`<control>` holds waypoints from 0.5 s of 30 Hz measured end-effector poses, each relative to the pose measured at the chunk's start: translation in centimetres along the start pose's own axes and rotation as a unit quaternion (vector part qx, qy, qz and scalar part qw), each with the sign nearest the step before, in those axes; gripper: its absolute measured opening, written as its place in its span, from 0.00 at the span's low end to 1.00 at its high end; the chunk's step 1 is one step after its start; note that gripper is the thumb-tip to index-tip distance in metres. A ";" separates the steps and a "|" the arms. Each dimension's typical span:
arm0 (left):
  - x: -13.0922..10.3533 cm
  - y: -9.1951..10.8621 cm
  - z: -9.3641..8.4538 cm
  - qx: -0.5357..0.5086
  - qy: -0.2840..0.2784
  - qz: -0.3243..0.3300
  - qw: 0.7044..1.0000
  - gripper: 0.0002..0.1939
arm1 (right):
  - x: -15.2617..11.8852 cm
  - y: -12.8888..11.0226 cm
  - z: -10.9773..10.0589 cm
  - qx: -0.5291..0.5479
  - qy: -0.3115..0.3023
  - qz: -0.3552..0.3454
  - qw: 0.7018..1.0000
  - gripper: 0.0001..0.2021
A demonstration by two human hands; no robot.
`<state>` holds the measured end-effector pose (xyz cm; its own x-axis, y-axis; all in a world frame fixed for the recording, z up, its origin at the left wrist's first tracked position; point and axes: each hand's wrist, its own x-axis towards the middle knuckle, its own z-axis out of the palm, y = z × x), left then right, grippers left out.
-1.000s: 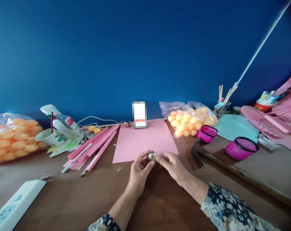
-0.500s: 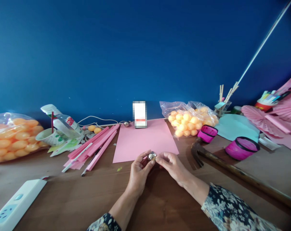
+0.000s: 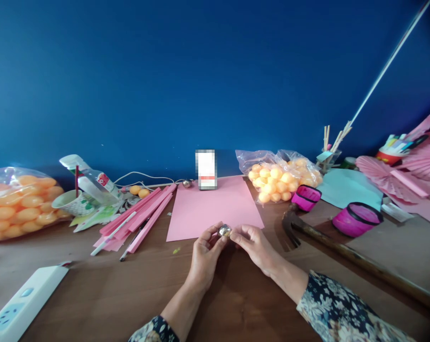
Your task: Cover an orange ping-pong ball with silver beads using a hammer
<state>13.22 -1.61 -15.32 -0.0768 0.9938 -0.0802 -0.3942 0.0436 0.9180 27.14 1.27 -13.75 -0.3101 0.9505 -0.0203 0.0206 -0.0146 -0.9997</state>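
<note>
A small shiny silver ball point(image 3: 224, 231) is held between my two hands, just in front of the near edge of a pink paper sheet point(image 3: 215, 209). Thumb and fingers of my left hand point(image 3: 208, 249) pinch it from the left. On the other side, my right hand point(image 3: 252, 244) has its thumb and forefinger pressed together at the ball's right edge, where a tiny yellowish bit shows. What exactly lies between those right fingertips is partly hidden. A second silver ball point(image 3: 186, 183) rests at the sheet's far left corner.
Pink paper strips point(image 3: 140, 221) and a power strip point(image 3: 26, 304) lie left. A hammer point(image 3: 343, 251), magenta rings point(image 3: 357, 219) and a bag of orange balls point(image 3: 275, 180) are right. Another ball bag point(image 3: 23, 204) stands far left. A blurred-out upright object point(image 3: 206, 168) stands behind.
Both hands stay in place around the silver ball, which seems turned very slightly. Nothing else has visibly moved.
</note>
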 end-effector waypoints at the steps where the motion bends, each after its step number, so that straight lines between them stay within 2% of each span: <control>1: 0.0 0.0 0.0 0.000 -0.001 -0.001 1.000 0.22 | 0.0 0.0 0.0 -0.002 -0.001 -0.001 1.000 0.11; 15: 0.1 0.0 0.0 0.017 -0.008 0.013 1.000 0.21 | 0.1 0.3 0.0 -0.011 -0.004 -0.003 1.000 0.12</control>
<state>13.22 -1.49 -15.38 -0.0717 0.9962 -0.0501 -0.3612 0.0209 0.9323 27.12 1.38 -14.07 -0.3187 0.9477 -0.0151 0.0392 -0.0028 -0.9992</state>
